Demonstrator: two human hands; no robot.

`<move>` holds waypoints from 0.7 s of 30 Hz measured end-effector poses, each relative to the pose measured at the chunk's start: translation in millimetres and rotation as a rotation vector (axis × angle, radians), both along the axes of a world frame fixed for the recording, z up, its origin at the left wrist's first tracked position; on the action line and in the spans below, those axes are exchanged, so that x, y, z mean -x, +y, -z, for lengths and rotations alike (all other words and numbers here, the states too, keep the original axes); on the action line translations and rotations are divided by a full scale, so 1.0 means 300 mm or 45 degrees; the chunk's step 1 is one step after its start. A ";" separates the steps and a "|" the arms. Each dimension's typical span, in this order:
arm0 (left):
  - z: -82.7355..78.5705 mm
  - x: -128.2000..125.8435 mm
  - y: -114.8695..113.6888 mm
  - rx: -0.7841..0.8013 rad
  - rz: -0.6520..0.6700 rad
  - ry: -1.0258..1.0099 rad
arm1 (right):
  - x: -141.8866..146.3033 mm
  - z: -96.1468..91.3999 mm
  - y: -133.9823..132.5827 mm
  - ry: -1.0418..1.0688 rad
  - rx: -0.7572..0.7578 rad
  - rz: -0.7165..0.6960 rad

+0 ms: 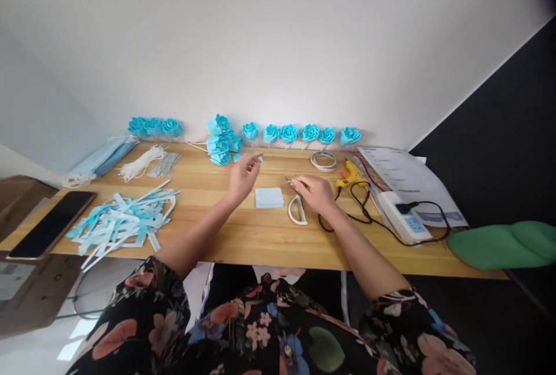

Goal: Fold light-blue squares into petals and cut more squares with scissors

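My left hand [244,178] is above the middle of the table with its fingers curled together. A small light-blue piece [260,158] shows at its fingertips, mostly hidden by the fingers. My right hand [316,192] is closed around the blade part of a pair of scissors. The white handle of the scissors [297,211] lies towards me, and the tips point away to the left. Between my hands, a neat stack of pale-blue rectangular pieces [269,197] lies on the table. Beyond my left hand is a cluster of blue fabric roses [219,142].
More blue roses [289,133] line the wall. At right are a roll of white tape [323,160], a yellow glue gun [351,174] with its cord, and a power strip [406,217]. Cut strips [125,221], a phone [52,224] and face masks [102,160] lie left.
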State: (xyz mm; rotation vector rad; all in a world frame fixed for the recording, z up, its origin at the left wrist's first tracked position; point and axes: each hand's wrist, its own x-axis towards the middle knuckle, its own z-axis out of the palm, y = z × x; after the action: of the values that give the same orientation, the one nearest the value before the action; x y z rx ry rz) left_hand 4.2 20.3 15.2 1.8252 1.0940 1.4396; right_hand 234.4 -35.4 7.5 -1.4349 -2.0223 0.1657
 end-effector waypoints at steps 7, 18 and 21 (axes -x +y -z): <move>0.114 -0.019 -0.013 0.260 0.113 0.084 | 0.073 -0.032 0.046 -0.349 0.199 -0.218; 0.125 0.001 -0.014 0.361 0.203 0.185 | 0.145 -0.038 0.094 -0.442 0.433 -0.267; 0.113 0.002 -0.024 0.324 0.210 0.214 | 0.150 -0.021 0.085 -0.356 0.390 -0.244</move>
State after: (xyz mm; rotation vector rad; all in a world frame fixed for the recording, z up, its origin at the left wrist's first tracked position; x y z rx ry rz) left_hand 3.8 13.2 -18.5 1.8288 1.1214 1.0180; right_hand 189.5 -9.9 14.0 -1.5122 -2.4494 0.3899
